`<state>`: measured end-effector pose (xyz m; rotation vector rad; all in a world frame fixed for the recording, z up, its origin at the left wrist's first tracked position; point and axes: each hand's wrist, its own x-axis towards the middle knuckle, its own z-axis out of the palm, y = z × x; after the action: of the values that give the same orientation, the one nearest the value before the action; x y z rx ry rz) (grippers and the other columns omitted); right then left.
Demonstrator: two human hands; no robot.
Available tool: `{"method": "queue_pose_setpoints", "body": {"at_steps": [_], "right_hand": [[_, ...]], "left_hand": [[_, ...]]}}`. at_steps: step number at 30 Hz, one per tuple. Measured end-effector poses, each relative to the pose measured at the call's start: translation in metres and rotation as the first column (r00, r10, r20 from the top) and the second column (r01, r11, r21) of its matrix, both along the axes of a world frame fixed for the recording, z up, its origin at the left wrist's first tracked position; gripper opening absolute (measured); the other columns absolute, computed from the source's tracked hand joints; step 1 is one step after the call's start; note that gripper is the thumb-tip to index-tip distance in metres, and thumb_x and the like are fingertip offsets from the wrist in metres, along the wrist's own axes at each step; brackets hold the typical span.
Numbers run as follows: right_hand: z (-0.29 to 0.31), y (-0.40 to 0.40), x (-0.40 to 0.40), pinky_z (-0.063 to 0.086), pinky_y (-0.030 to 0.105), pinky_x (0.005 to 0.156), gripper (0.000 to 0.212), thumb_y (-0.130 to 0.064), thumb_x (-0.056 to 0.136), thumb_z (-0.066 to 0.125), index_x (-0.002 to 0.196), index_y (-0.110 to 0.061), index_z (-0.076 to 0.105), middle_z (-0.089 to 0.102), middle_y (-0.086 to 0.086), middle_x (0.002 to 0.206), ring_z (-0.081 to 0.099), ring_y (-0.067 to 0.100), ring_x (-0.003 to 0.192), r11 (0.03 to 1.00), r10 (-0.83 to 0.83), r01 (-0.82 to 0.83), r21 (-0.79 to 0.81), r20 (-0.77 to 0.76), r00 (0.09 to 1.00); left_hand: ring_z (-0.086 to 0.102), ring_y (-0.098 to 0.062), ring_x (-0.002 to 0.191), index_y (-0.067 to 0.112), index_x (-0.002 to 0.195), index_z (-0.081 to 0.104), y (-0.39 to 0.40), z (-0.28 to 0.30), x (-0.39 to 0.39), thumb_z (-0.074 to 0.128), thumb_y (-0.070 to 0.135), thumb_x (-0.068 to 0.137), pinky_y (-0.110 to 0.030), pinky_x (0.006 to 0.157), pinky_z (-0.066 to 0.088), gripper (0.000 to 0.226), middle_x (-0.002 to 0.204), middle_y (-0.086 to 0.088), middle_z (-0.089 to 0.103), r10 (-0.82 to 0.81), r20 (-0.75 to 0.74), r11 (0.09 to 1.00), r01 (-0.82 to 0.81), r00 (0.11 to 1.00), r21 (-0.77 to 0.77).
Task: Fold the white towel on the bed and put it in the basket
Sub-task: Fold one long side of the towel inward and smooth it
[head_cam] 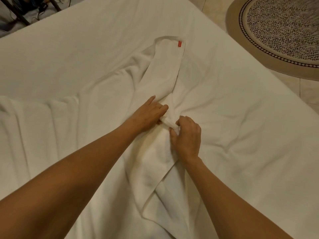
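White terry cloth is basically the whole scene here: the long white towel [165,69] lies bunched lengthwise down the middle of the bed, on top of the rumpled white bed sheet [241,104]. Its far end sits flat-ish with a small red tag [179,44] sewn at the corner, and the near end trails toward the camera with a loose corner folded over itself.

Both hands are on the pinched middle of it. The left hand [149,112] rests on the cloth with the fingers mostly stretched out, thumb pressed against a rolled ridge of towel, so more of a press-and-pinch than a full fist. The right hand [187,135] is curled with the fingertips closed on that same ridge from the other side, gripping the fabric. The two hands are just beside each other, with the gathered towel between them.

Off the bed's right edge there's a round woven rug with a tan border and a dark speckled centre [283,30] on a pale tiled floor [309,87]. Top left corner shows some dark furniture legs [19,16], too blurry to say more.
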<state>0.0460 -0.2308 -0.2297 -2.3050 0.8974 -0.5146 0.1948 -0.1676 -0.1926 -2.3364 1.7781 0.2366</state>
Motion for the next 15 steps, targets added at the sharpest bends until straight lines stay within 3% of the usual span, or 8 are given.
{"method": "queue_pose_setpoints", "body": {"at_steps": [2, 5, 9, 12, 15], "right_hand": [[0.001, -0.001, -0.009, 0.043, 0.043, 0.093, 0.014, -0.017, 0.074, 0.07, 0.079, -0.013, 0.057, 0.065, 0.005, 0.092, 0.06, 0.027, 0.098, 0.995, -0.016, 0.012, -0.097, -0.043, 0.999], [0.003, -0.013, -0.027, 0.031, 0.047, 0.105, 0.009, -0.021, 0.076, 0.068, 0.08, -0.014, 0.064, 0.068, 0.006, 0.109, 0.058, 0.027, 0.112, 0.976, -0.052, 0.028, -0.217, -0.11, 0.993], [0.008, -0.048, -0.059, 0.021, 0.05, 0.109, 0.013, -0.013, 0.074, 0.07, 0.086, -0.01, 0.065, 0.068, 0.009, 0.112, 0.058, 0.03, 0.115, 0.948, -0.114, 0.053, -0.314, -0.177, 0.978], [0.012, -0.082, -0.083, 0.026, 0.052, 0.109, 0.032, 0.001, 0.064, 0.075, 0.094, -0.004, 0.064, 0.07, 0.014, 0.102, 0.062, 0.033, 0.109, 0.935, -0.185, 0.113, -0.337, -0.191, 0.964], [0.014, -0.121, -0.112, 0.018, 0.045, 0.112, 0.037, 0.012, 0.059, 0.07, 0.091, -0.002, 0.061, 0.07, 0.018, 0.086, 0.064, 0.034, 0.105, 0.914, -0.312, 0.231, -0.333, -0.217, 0.925]], "left_hand": [[0.057, -0.025, 0.098, 0.013, 0.107, 0.044, -0.009, 0.006, -0.004, 0.054, 0.025, 0.092, -0.04, 0.119, 0.01, 0.021, 0.098, -0.006, 0.063, -0.007, -0.005, 0.999, 0.007, 1.0, 0.053], [0.049, -0.027, 0.115, 0.017, 0.124, 0.046, -0.027, 0.019, -0.007, 0.056, 0.032, 0.091, -0.047, 0.118, 0.007, 0.037, 0.115, -0.008, 0.058, -0.07, 0.076, 0.987, 0.058, 0.995, 0.152], [0.045, -0.025, 0.12, 0.018, 0.114, 0.061, -0.064, 0.036, -0.013, 0.051, 0.035, 0.094, -0.051, 0.118, 0.007, 0.028, 0.121, -0.007, 0.053, -0.152, 0.189, 0.97, 0.11, 0.97, 0.217], [0.046, -0.025, 0.122, 0.015, 0.116, 0.06, -0.104, 0.041, -0.028, 0.049, 0.023, 0.095, -0.05, 0.118, 0.011, 0.025, 0.125, -0.007, 0.054, -0.188, 0.256, 0.961, 0.125, 0.948, 0.246], [0.05, -0.028, 0.118, 0.013, 0.116, 0.059, -0.151, 0.039, -0.049, 0.051, 0.013, 0.094, -0.054, 0.113, 0.02, 0.024, 0.12, -0.008, 0.058, -0.115, 0.303, 0.971, 0.042, 0.946, 0.237]]}}
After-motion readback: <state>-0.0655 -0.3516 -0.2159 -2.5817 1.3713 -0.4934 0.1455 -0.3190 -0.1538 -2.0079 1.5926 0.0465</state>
